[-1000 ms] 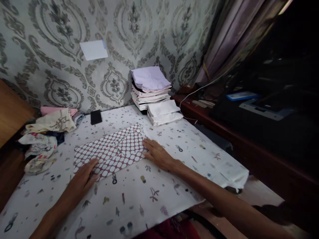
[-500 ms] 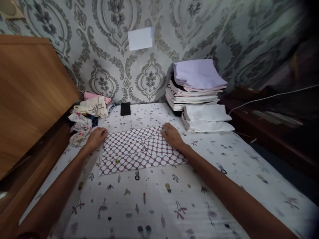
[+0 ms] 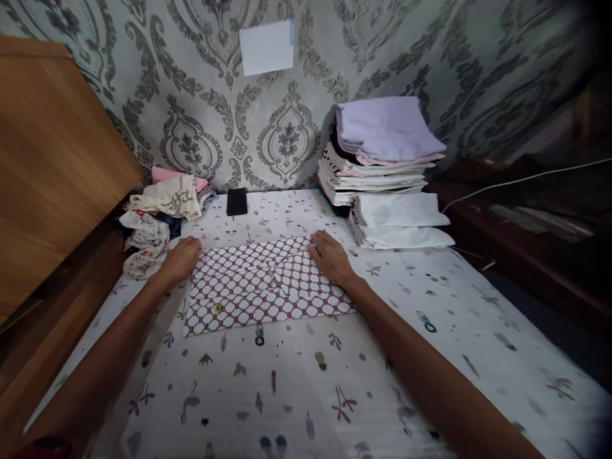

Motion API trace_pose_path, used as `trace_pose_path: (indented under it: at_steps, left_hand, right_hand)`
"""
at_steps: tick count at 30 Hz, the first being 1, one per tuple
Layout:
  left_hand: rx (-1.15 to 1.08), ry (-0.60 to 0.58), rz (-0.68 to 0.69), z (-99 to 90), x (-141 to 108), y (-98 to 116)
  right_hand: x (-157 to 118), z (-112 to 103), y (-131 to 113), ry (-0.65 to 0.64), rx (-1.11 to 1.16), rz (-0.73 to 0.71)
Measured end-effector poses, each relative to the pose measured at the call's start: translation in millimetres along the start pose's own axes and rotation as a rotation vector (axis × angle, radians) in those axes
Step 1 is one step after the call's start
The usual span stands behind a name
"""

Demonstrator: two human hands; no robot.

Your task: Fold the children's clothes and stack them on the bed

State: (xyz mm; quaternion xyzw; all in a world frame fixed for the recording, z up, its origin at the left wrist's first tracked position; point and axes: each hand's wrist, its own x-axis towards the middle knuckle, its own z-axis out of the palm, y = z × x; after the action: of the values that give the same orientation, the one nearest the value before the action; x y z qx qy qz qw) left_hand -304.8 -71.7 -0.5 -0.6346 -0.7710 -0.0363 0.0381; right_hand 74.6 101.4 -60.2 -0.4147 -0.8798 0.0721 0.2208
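A folded garment (image 3: 248,287), white with a red and dark lattice print, lies flat on the patterned sheet. It has a pocket-like panel near its middle and a small yellow sticker (image 3: 218,307) at lower left. At its upper left corner is my left hand (image 3: 182,260), fingers curled closed on the edge. My right hand (image 3: 329,258) grips the upper right edge with bent fingers, and its wrist and forearm cover the garment's right end. The fingertips of both hands are partly hidden.
A tall stack of folded clothes (image 3: 382,169), lilac on top, stands at the back right beside folded white cloths (image 3: 404,220). Crumpled clothes (image 3: 167,197) lie at the back left, near a wooden cabinet (image 3: 62,159). A dark flat object (image 3: 236,202) rests near the wall.
My left hand has closed over the garment's upper left corner, its fingers more curled than before. My right hand stays at the upper right edge. The camera view has shifted slightly.
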Motion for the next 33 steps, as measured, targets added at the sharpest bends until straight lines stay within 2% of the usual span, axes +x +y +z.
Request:
trace_pose_path:
  at_steps: [6, 8, 10, 12, 15, 16, 18, 21, 24, 26, 29, 33]
  left_hand:
    - [-0.111, 0.117, 0.020, 2.4, -21.6, 20.7]
    - [-0.144, 0.078, 0.087, 9.0, -30.3, 28.8]
    - [-0.177, -0.023, 0.111, 15.3, -37.7, 31.5]
    - [-0.220, -0.104, 0.062, 18.2, -43.2, 26.8]
    - [-0.329, -0.106, -0.022, 14.8, -48.1, 10.3]
    - [-0.372, -0.084, -0.032, 12.4, -48.5, 4.3]
    - [-0.437, -0.033, -0.041, 7.7, -46.6, -5.9]
    - [-0.433, 0.002, -0.111, 3.0, -35.5, -14.8]
    - [-0.409, -0.024, -0.175, 1.5, -18.8, -18.7]
    - [-0.422, -0.043, -0.173, 1.6, -9.3, -20.7]
    - [-0.463, -0.056, -0.174, 3.2, -1.3, -23.2]
    - [-0.543, -0.049, -0.202, 6.0, -0.4, -23.1]
  right_hand:
    - [-1.0, -1.3, -3.1, 0.002, 0.005, 0.002]
    - [-1.0, -0.2, -3.6, -0.002, 0.002, 0.004]
    - [-1.0, 0.3, -2.6, -0.010, 0.002, 0.008]
    - [-0.8, -1.6, -1.9, -0.015, 0.009, 0.013]
    - [-1.5, -12.0, -14.5, 0.027, 0.035, -0.007]
    - [-3.2, -17.4, -26.3, 0.047, 0.047, -0.030]
    - [-11.7, -29.1, -64.7, 0.052, 0.085, -0.107]
    - [-37.9, -40.1, -150.9, -0.144, 0.220, -0.310]
    - [-66.3, -33.3, -236.7, -0.341, 0.241, -0.596]
    - [-76.7, -21.0, -274.8, -0.365, 0.167, -0.628]
    - [-78.7, -4.3, -298.6, -0.358, 0.065, -0.607]
    - [-73.8, 1.3, -301.6, -0.341, 0.016, -0.600]
